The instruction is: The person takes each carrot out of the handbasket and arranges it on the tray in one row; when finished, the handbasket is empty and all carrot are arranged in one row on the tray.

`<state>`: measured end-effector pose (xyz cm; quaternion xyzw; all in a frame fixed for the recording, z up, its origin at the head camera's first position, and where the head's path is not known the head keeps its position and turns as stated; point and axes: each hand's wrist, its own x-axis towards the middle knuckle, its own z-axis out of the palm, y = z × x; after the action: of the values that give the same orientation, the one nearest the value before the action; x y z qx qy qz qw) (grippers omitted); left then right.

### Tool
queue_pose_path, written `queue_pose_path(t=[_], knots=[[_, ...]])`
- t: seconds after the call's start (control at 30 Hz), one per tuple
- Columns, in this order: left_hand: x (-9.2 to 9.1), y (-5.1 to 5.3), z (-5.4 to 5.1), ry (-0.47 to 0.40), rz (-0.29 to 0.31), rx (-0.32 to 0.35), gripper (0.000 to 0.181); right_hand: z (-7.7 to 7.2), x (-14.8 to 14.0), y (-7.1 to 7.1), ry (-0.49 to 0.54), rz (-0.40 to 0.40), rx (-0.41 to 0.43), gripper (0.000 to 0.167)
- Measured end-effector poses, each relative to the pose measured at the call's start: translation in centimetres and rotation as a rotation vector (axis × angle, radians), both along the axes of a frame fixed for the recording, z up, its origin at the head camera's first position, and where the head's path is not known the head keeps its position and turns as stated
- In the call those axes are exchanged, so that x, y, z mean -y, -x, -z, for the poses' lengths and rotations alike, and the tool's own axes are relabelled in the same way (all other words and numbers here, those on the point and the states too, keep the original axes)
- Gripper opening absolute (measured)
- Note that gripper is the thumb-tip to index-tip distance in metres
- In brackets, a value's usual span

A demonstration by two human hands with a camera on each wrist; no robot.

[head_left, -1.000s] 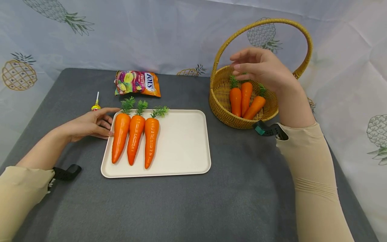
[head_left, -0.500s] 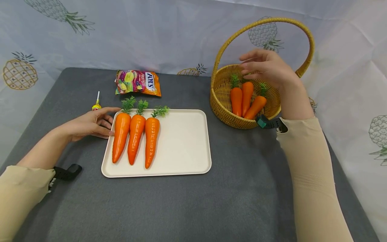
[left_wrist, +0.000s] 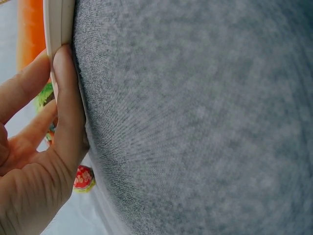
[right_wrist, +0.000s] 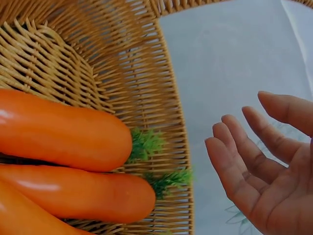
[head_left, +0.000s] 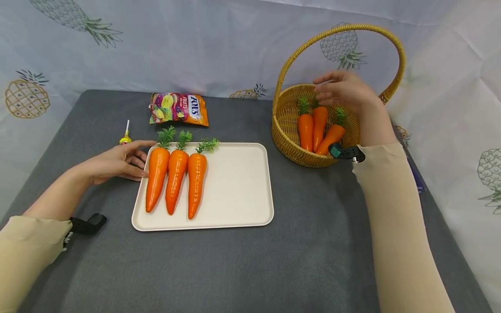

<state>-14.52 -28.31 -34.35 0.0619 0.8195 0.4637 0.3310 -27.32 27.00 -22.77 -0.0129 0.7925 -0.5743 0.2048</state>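
At the left end of a cream tray [head_left: 235, 187], my left hand [head_left: 113, 161] pinches the rim between thumb and finger, as the left wrist view shows. Three orange carrots with green tops lie side by side on the tray; the left carrot [head_left: 156, 178] is nearest that hand. My right hand [head_left: 346, 93] hovers over the back of a wicker basket [head_left: 287, 143], fingers loosely bent and holding nothing. Three more carrots lie in the basket, among them a front carrot [right_wrist: 58, 132] in the right wrist view. The right hand hides part of the basket's back rim.
A colourful sweet packet [head_left: 179, 108] marked FOX'S lies behind the tray. A lollipop [head_left: 125, 135] with a yellow wrapper is just behind the left hand. The basket's tall handle [head_left: 336, 30] arches over the right hand. A dark blue thing [head_left: 416, 176] peeks out beside the right sleeve.
My right hand has shifted rightward and slightly lower over the basket. A dark blue thing now shows beside the right sleeve. The left hand, tray and carrots stay put.
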Motion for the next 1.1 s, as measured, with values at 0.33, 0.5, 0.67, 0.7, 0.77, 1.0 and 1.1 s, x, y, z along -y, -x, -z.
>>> queue_pose_path(t=[0.33, 0.5, 0.67, 0.7, 0.77, 1.0, 1.1], knots=[[0.0, 0.0, 0.2, 0.002, -0.007, 0.004, 0.088, 1.6, -0.4, 1.2, -0.308, -0.092, -0.023, 0.051], [-0.1, 0.0, 0.1, 0.003, -0.007, 0.003, 0.089, 2.3, -0.8, 1.7, -0.394, -0.176, -0.002, 0.052], [-0.2, -0.1, 0.0, 0.000, -0.009, 0.006, 0.089, 2.8, -1.0, 1.8, -0.416, -0.205, 0.007, 0.054], [-0.2, -0.1, 0.0, -0.001, -0.009, 0.007, 0.090, 2.9, -1.0, 1.8, -0.421, -0.207, 0.007, 0.054], [-0.2, -0.1, 0.0, -0.003, -0.010, 0.009, 0.090, 3.1, -1.0, 1.8, -0.430, -0.217, 0.003, 0.054], [-0.2, -0.1, -0.1, -0.005, -0.010, 0.011, 0.090, 3.6, -0.9, 1.8, -0.441, -0.246, 0.025, 0.054], [-0.1, -0.1, -0.1, -0.005, -0.011, 0.012, 0.090, 3.7, -0.8, 1.8, -0.451, -0.263, 0.033, 0.055]])
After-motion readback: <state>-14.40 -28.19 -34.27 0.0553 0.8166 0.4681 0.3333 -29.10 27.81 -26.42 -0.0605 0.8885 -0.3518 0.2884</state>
